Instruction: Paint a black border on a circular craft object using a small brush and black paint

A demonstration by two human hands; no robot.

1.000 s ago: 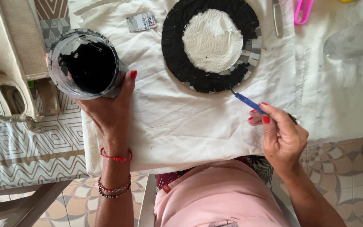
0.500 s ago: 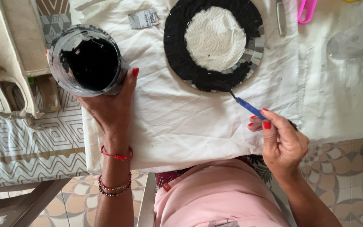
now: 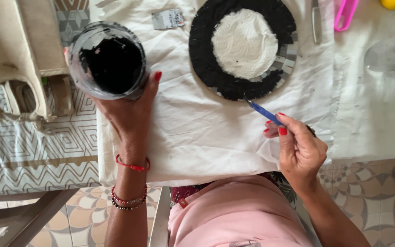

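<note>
2 hands [image 3: 129, 107] grip jar [image 3: 108, 59] and brush [image 3: 262, 111]; bristles indistinct.

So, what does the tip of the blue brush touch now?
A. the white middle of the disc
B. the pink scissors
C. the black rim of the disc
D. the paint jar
C: the right hand holds the brush, its tip at the lower black rim of the disc.

A home craft table: white cloth [image 3: 197, 132] cover, patterned floor tiles [image 3: 371, 183], canvas bag [image 3: 14, 59] nearby
</note>
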